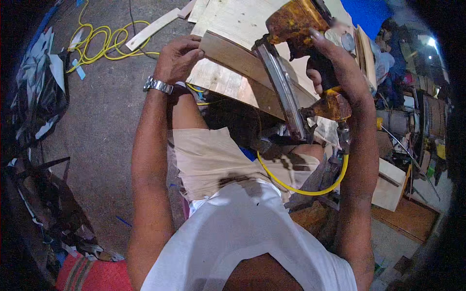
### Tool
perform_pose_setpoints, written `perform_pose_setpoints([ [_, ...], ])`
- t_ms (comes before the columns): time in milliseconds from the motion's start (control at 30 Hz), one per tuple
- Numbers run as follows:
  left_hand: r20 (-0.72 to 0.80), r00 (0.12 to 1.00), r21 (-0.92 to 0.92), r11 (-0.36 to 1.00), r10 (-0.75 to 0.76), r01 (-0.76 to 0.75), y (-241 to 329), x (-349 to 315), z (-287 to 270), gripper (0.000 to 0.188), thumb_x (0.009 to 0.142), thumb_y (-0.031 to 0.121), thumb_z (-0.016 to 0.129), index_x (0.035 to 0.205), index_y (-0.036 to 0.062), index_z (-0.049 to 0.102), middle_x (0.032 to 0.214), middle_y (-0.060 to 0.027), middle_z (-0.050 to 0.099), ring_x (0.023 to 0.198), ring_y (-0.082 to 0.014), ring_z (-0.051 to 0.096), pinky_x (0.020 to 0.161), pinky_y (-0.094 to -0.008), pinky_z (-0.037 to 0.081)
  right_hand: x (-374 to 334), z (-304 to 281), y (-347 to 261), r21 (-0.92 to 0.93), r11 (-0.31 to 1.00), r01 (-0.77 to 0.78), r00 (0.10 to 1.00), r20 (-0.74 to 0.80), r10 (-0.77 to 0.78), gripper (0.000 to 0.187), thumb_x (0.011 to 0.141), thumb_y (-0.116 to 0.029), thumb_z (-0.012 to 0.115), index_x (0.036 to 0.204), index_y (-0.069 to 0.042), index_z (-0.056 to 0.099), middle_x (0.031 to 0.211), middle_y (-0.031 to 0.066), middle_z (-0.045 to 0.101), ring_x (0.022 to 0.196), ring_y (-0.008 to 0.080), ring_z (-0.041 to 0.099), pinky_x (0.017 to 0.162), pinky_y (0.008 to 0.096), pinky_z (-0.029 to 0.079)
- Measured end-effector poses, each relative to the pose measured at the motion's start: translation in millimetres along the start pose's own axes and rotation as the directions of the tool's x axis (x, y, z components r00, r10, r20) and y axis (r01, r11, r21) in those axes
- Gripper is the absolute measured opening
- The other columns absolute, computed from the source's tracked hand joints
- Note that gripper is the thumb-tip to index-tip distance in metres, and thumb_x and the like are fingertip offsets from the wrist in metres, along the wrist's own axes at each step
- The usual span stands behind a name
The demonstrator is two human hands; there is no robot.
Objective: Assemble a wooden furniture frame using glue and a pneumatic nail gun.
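My right hand is wrapped round the grip of an orange, worn pneumatic nail gun. Its long metal magazine slants down in front of a wooden board, and a yellow air hose loops from the handle's end below my wrist. With its fingers closed at the left end of that narrow board, my left hand steadies the board, which stands on edge on a pale plywood panel. The nail gun's nose is at the upper left of its body, and whether it touches wood I cannot tell.
Coiled yellow hose and a loose wood strip lie on the grey floor at the far left. Dark bags and scraps line the left rim. Tools and clutter crowd the right, with a brown panel lower down. A red cloth is at lower left.
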State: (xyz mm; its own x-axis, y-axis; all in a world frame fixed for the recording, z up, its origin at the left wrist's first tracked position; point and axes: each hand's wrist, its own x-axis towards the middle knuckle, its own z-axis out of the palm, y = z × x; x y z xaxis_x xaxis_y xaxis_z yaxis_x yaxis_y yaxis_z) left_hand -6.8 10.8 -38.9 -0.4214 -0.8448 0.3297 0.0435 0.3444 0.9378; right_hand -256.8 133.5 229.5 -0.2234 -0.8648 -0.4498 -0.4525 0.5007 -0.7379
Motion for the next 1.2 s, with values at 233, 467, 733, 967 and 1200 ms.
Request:
perform_pose_setpoints([
  [233,-0.05,0.999,0.12,0.993,-0.008,0.014,-1,-1,2,0.02,0.08,0.008,0.075,0.099,0.0016,0.073,0.111,-0.0121,0.07,0.103,-0.0226,0.066,0.091,-0.0337,0.052,-5,-7,4,-0.006,1.0,0.012,1.0,0.028,-0.012,0.056,0.094,-0.057,0.054,0.099,-0.002,0.065,0.057,0.0004,0.054,0.046,0.0094,0.053,0.046,0.0227,0.044],
  [467,-0.046,0.994,0.038,0.994,-0.101,0.103,-3,-1,3,0.02,0.082,0.008,0.074,0.1,0.0008,0.072,0.113,-0.0119,0.07,0.104,-0.0205,0.066,0.091,-0.0324,0.052,-13,-18,17,0.003,0.999,-0.034,0.999,-0.019,0.034,0.054,0.094,-0.056,0.054,0.099,-0.003,0.063,0.058,0.0006,0.054,0.045,0.009,0.053,0.045,0.0227,0.044],
  [733,-0.047,0.993,0.041,0.993,-0.105,0.107,4,-2,3,0.019,0.083,0.006,0.073,0.1,-0.002,0.072,0.114,-0.0132,0.069,0.103,-0.0208,0.066,0.089,-0.033,0.054,-14,-20,20,0.009,0.999,-0.033,0.999,-0.001,0.033,0.055,0.094,-0.058,0.054,0.101,-0.004,0.064,0.058,-0.0002,0.054,0.044,0.0078,0.052,0.043,0.0227,0.042],
  [967,-0.047,0.995,0.07,0.993,-0.088,0.091,11,-1,3,0.018,0.084,0.006,0.072,0.1,-0.0027,0.072,0.114,-0.0144,0.069,0.102,-0.021,0.066,0.089,-0.0325,0.054,-11,-22,21,0.012,0.999,-0.043,0.999,0.006,0.043,0.056,0.094,-0.058,0.053,0.102,-0.003,0.064,0.056,-0.001,0.052,0.044,0.0078,0.05,0.043,0.0222,0.041],
  [1200,-0.036,0.996,0.049,0.996,-0.077,0.079,11,-1,3,0.018,0.085,0.006,0.07,0.1,-0.0038,0.071,0.113,-0.013,0.07,0.102,-0.0207,0.066,0.089,-0.0324,0.053,-20,-30,26,-0.014,1.0,-0.024,1.0,-0.018,0.024,0.056,0.095,-0.057,0.052,0.1,-0.002,0.065,0.056,-0.0007,0.053,0.044,0.0084,0.051,0.044,0.0232,0.041],
])
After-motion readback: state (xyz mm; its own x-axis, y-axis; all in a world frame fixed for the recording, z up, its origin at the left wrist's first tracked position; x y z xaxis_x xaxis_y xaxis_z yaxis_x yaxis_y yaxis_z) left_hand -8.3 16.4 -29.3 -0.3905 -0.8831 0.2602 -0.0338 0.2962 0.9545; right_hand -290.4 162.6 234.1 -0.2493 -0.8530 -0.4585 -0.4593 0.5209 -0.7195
